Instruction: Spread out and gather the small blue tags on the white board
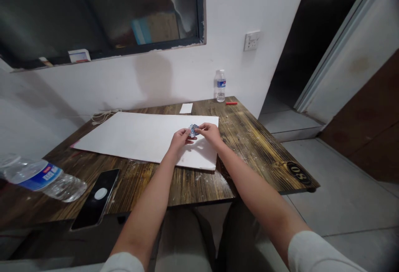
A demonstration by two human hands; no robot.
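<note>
At the far left a large water bottle (pixel 46 178) stood on the bench (pixel 255 155), with a black phone (pixel 107 179) beside it at the near edge, both outside the white board (pixel 134 134). Over the board's right part, the left hand (pixel 180 139) pinched one side of a small blue patterned piece (pixel 193 131), its fingers closed to a narrow gap. The piece looked thin and light, perhaps stiff enough to crease; its outer rim seemed the best place to take hold, with a gentle grip. The right hand (pixel 209 133) pinched the opposite side, thumb and finger close together. Bare board lay open to the left of the hands, while its right edge was just beside them. Beyond that, bare wood ran to the bench's right edge, with a smaller bottle (pixel 221 87) and a red stick (pixel 231 103) at the far corner.
</note>
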